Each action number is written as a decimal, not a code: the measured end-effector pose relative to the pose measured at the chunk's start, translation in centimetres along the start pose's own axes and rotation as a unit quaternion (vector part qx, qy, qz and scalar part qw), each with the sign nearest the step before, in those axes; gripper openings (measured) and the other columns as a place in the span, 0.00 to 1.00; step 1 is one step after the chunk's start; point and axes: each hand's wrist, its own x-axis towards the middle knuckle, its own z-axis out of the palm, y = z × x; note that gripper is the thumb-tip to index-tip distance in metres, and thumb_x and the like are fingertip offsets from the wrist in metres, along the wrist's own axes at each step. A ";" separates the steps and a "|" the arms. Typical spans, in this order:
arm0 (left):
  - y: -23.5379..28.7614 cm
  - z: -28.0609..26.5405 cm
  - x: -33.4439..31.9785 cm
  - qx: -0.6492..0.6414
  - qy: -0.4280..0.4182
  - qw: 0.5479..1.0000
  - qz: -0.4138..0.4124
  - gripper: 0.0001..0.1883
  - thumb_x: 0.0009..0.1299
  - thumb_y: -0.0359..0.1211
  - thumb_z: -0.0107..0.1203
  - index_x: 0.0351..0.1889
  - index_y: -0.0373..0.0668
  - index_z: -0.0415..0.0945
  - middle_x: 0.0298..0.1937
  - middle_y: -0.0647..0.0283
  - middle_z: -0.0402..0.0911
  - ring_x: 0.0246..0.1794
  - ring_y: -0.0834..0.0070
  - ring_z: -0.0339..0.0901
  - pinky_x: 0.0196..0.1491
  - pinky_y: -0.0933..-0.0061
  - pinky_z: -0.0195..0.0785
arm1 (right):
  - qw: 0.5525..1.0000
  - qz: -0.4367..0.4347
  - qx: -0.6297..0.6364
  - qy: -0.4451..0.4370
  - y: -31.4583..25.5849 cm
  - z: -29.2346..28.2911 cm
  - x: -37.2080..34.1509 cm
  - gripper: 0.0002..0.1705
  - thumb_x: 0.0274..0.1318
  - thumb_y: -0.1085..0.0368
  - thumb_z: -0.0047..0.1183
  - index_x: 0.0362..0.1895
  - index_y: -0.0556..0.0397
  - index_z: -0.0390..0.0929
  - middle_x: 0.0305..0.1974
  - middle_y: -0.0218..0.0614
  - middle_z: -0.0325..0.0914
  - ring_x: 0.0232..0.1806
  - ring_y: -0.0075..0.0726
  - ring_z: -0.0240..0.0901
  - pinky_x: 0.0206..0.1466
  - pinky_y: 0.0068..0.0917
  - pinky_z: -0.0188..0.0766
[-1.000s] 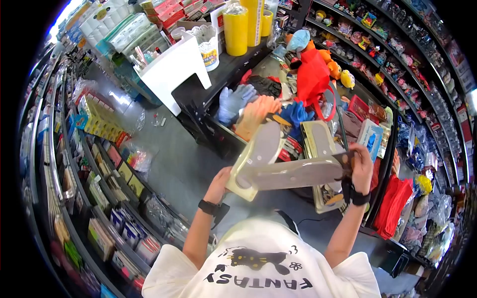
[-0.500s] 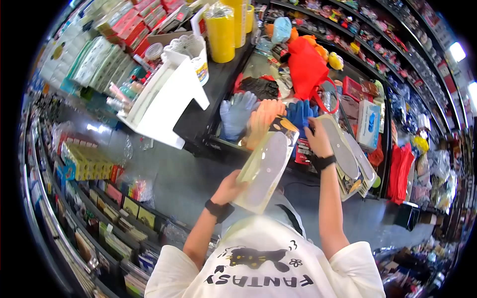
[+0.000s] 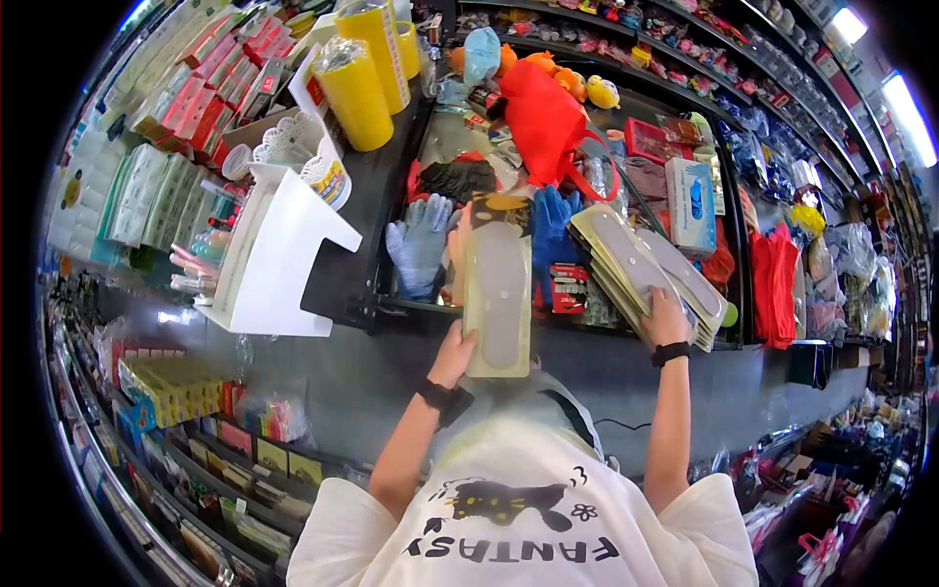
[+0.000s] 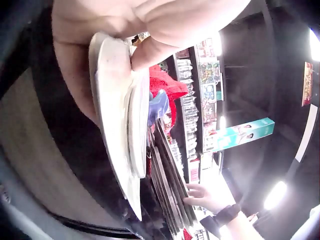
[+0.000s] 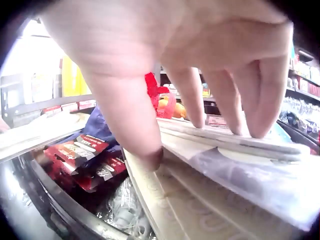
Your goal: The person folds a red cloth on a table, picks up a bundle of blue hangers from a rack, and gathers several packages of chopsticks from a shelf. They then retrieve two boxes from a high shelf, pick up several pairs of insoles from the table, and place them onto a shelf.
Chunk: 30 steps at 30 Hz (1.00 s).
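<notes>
In the head view the left hand (image 3: 454,355) grips the lower left edge of an insole pack (image 3: 499,298), grey soles under clear plastic, held upright; the left wrist view shows thumb and palm around the pack (image 4: 117,110). My right hand (image 3: 666,319) is at the lower part of a fanned stack of similar packs (image 3: 614,256) lying on the bin's goods. In the right wrist view the right thumb is at the stack's near side and the fingertips rest on the top pack (image 5: 225,140). Another pack (image 3: 685,274) lies right of it.
The black bin (image 3: 430,307) holds blue gloves (image 3: 419,245), a red bag (image 3: 543,122), red packets (image 3: 568,289) and a blue-white box (image 3: 691,207). Left of it stand a white stool (image 3: 279,259) and yellow tape rolls (image 3: 354,93). Red cloth (image 3: 774,287) hangs at the right.
The left hand's pack has turned from slanted to upright and shifted left. The right hand has moved from the stack's upper left side down to its lower end. The view has swung right.
</notes>
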 end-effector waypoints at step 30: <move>3.4 3.0 -0.3 -0.052 0.018 0.998 -0.005 0.25 0.58 0.34 0.55 0.49 0.33 0.60 0.40 0.60 0.71 0.37 0.78 0.69 0.40 0.78 0.64 | 0.994 0.001 -0.026 0.107 -8.2 1.7 0.0 0.40 0.31 0.61 0.60 0.55 0.43 0.59 0.60 0.48 0.46 0.61 0.58 0.43 0.57 0.50 0.48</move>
